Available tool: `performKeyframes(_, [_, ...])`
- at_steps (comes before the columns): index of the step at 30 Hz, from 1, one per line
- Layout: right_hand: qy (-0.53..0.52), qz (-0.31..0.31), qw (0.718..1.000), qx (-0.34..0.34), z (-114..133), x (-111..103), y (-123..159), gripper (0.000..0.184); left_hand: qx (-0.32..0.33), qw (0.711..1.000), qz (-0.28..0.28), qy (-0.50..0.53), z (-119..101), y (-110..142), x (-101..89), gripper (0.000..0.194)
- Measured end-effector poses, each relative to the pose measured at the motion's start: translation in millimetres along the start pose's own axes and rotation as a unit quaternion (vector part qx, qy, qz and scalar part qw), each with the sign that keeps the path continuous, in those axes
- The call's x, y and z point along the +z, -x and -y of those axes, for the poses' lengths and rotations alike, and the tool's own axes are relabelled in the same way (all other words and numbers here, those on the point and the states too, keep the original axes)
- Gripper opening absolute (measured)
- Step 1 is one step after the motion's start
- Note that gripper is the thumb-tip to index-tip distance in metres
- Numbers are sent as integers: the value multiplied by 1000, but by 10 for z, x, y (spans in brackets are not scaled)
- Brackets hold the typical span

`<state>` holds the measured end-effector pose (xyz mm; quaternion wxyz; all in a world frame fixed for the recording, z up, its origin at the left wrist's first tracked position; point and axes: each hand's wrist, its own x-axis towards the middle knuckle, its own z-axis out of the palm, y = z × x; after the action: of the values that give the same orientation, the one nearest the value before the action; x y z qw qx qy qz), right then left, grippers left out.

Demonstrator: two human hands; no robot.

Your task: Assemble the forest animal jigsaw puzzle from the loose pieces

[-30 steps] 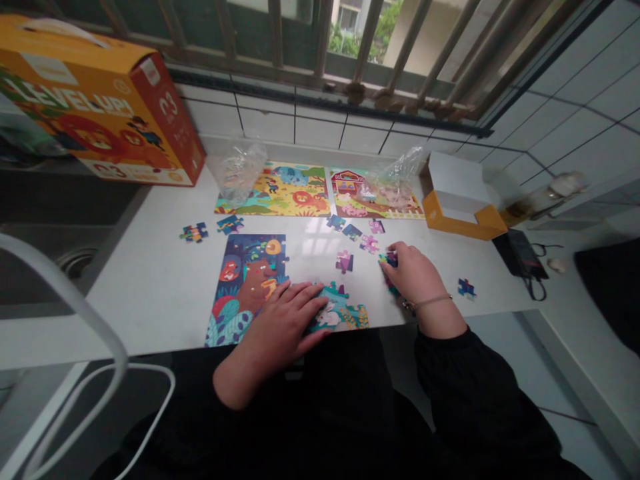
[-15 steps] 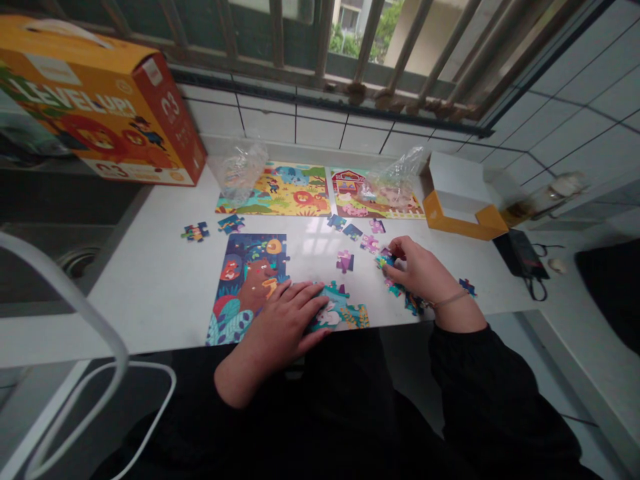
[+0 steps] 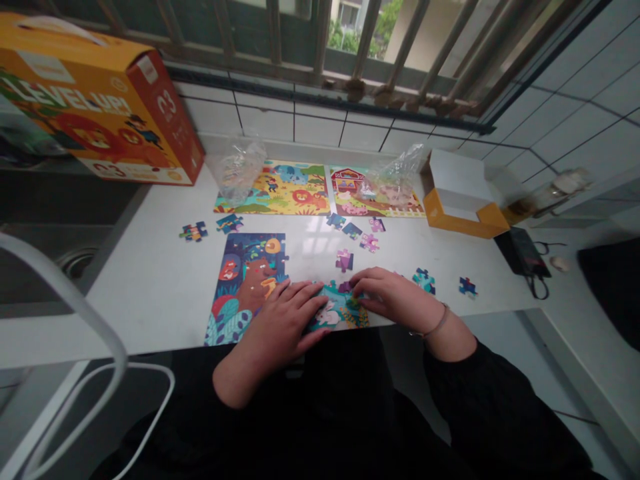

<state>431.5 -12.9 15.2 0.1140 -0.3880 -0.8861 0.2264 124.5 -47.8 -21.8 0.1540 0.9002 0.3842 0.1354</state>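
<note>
A partly joined jigsaw puzzle (image 3: 250, 287) with a brown bear lies at the front of the white counter. My left hand (image 3: 285, 320) rests flat over its lower middle, fingers stretched out, hiding some of the picture. At the puzzle's right end, beside the white rabbit, my right hand (image 3: 385, 293) pinches a puzzle piece (image 3: 353, 301) showing yellow and green. The fingers cover much of that piece, and I cannot tell if it is joined. A loose pink and purple piece (image 3: 344, 260) lies just behind the right hand, and a teal piece (image 3: 424, 280) beyond its wrist.
Several loose pieces (image 3: 353, 230) lie behind the puzzle, and others at its left. Two picture cards (image 3: 300, 193) with plastic bags stand by the wall. A large orange box (image 3: 100, 113) is at the left, a small open box (image 3: 465, 200) and a phone (image 3: 527, 253) at the right.
My right hand took a piece from the loose pieces at the right and carried it left to the puzzle's right end. My left hand has stayed put.
</note>
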Motion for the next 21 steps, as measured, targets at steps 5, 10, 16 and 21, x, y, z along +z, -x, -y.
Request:
performKeyframes(5, [29, -1, 1000, -2, -24, -4, 12, 23, 0, 1000, -9, 5, 4, 0, 3, 47])
performKeyframes(10, [68, 2, 998, 7, 55, 15, 40, 23, 0, 1000, -10, 6, 8, 4, 13, 49])
performKeyframes(16, [92, -11, 996, -5, 163, 91, 82, 12, -1, 1000, 1, 1, 5, 2, 13, 50])
performKeyframes(21, [89, -25, 996, 8, 192, 126, 104, 13, -1, 1000, -8, 0, 6, 6, 7, 47])
